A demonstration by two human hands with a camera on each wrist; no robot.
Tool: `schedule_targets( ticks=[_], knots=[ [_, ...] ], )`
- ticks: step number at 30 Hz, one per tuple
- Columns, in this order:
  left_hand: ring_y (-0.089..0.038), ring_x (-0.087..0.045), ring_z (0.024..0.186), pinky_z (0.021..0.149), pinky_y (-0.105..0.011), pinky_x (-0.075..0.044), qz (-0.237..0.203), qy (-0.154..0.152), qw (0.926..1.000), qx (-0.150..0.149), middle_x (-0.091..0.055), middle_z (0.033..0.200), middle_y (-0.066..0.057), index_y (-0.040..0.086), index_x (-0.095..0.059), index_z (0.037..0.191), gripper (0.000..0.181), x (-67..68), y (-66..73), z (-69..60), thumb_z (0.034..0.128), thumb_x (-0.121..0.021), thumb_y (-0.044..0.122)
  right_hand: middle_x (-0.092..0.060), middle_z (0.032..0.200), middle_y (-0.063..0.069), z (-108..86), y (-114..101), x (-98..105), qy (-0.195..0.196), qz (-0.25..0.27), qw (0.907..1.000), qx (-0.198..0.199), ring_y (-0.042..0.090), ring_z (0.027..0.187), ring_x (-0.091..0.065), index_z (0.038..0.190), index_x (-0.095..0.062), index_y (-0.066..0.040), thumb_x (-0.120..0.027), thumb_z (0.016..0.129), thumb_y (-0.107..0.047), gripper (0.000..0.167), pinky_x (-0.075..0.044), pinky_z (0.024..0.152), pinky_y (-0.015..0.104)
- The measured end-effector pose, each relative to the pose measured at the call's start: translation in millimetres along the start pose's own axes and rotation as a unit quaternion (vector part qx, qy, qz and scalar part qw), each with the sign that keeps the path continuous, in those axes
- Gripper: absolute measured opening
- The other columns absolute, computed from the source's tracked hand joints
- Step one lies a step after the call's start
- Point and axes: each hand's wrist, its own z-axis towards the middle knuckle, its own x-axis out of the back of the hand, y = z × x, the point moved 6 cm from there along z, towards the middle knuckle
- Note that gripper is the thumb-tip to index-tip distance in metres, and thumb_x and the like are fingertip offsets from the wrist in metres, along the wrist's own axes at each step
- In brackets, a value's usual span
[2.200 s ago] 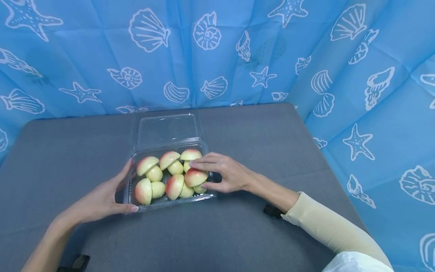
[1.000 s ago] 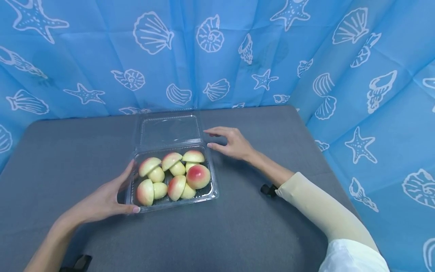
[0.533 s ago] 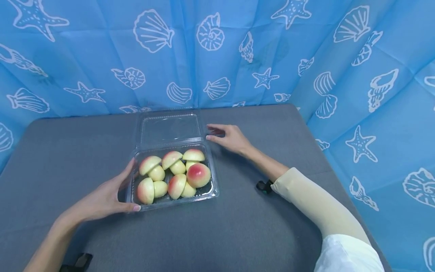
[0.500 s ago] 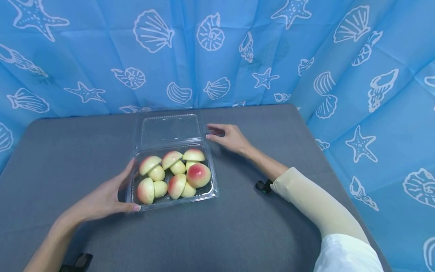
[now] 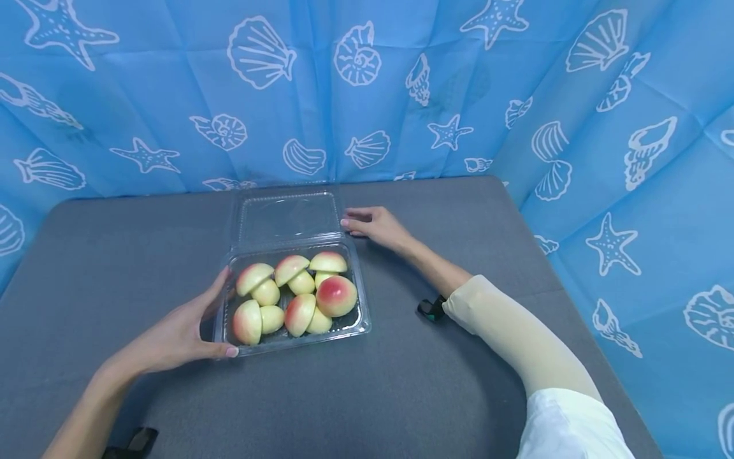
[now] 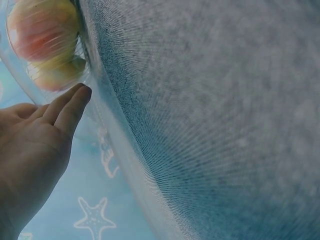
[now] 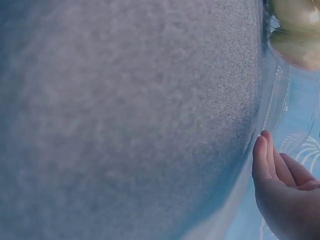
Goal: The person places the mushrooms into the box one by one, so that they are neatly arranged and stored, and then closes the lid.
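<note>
A clear plastic clamshell container stands on the table with its hinged lid folded back flat. Inside are several pale-yellow mushroom-shaped pieces with red-tinged caps, in two rows; the front-right mushroom-shaped piece has its cap facing up. My left hand holds the container's left end, thumb at the front corner and fingers along the side. Beside the lid's right edge is my right hand, its thumb and fingers parted, the fingertips at the edge; contact is unclear. Straight fingers show in the right wrist view.
A grey cloth-covered table lies under everything. Behind it and on the right hangs a blue curtain with white shells and starfish. Dark wrist devices, such as the black piece, sit below each forearm.
My right hand has left the front-right mushroom-shaped piece, moved back beside the lid, then shifted slightly left to its edge. That piece's cap has turned upward. My left hand stays on the container.
</note>
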Motion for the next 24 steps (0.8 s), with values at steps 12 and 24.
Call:
schedule_targets(
  ticks=[12, 24],
  knots=[
    [-0.051, -0.03, 0.139, 0.107, -0.063, -0.031, -0.001, -0.001, 1.0, -0.001, -0.003, 0.163, -0.024, 0.017, 0.012, 0.159, 0.132, -0.3, 1.2, -0.3, 0.0744, -0.084, 0.049, -0.061, 0.135, 0.016, 0.1, -1.6, 0.3, 0.011, 0.042, 0.999, 0.012, 0.022, 0.11, -0.068, 0.141, -0.052, 0.003, -0.068, 0.096, -0.02, 0.052, -0.054, 0.094, 0.032],
    [-0.05, -0.029, 0.14, 0.108, -0.062, -0.029, 0.011, 0.004, 0.9999, -0.003, -0.003, 0.163, -0.024, 0.016, 0.011, 0.159, 0.133, 0.3, 2.4, -0.5, 0.0729, -0.085, 0.049, -0.064, 0.13, 0.017, -7.8, -14.9, 8.5, 0.048, 0.074, 0.9941, 0.064, 0.023, 0.104, -0.07, 0.136, -0.058, -0.001, -0.065, 0.097, -0.014, 0.042, -0.054, 0.095, 0.033]
  ],
)
